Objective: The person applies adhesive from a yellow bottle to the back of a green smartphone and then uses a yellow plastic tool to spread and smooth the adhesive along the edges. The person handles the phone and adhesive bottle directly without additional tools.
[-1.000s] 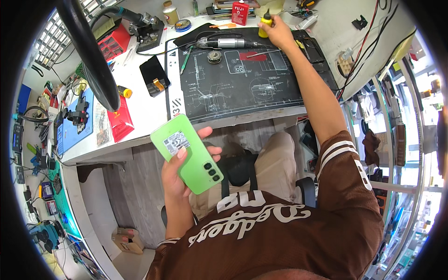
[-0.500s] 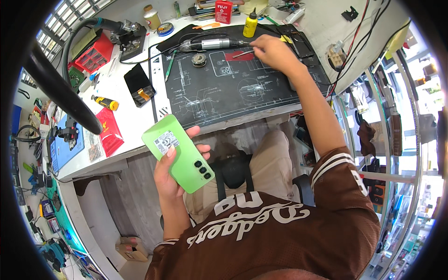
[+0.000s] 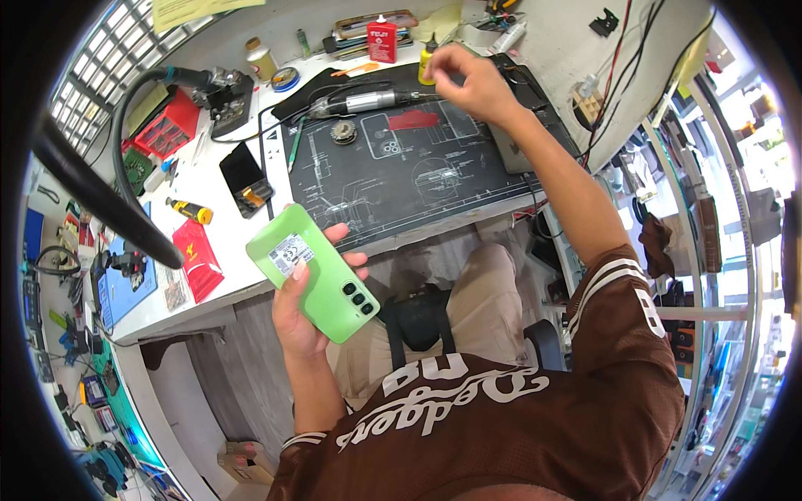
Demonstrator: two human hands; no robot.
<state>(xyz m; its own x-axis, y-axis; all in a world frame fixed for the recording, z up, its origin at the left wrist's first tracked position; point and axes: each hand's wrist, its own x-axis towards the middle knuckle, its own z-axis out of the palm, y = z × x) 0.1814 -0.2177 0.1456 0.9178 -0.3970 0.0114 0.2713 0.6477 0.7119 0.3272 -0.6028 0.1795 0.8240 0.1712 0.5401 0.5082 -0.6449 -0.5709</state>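
Note:
My left hand (image 3: pixel 296 309) holds a green phone (image 3: pixel 313 271) with its back up, showing a pale label and camera lenses, thumb across the back. My right hand (image 3: pixel 472 88) is raised over the back of the dark printed mat (image 3: pixel 351 188), fingers curled; what they hold, if anything, is hidden. Behind it stands a yellow bottle (image 3: pixel 426 60), partly covered. Near it lie a rotary hand tool (image 3: pixel 369 101), a red piece (image 3: pixel 411 119), a round metal part (image 3: pixel 342 131) and a green thin tool (image 3: pixel 296 142).
A dark phone (image 3: pixel 244 179), yellow cylinder (image 3: pixel 188 210), red pouch (image 3: pixel 203 263) and blue mat (image 3: pixel 129 296) are on the white desk's left. A black arm (image 3: pixel 109 192) overhangs the left side. Cables hang at right, beside glass shelving (image 3: pixel 710 317).
My right hand has let go of the yellow bottle, which was left standing at the back, and moved over the mat with curled fingers. My left hand still holds the green phone.

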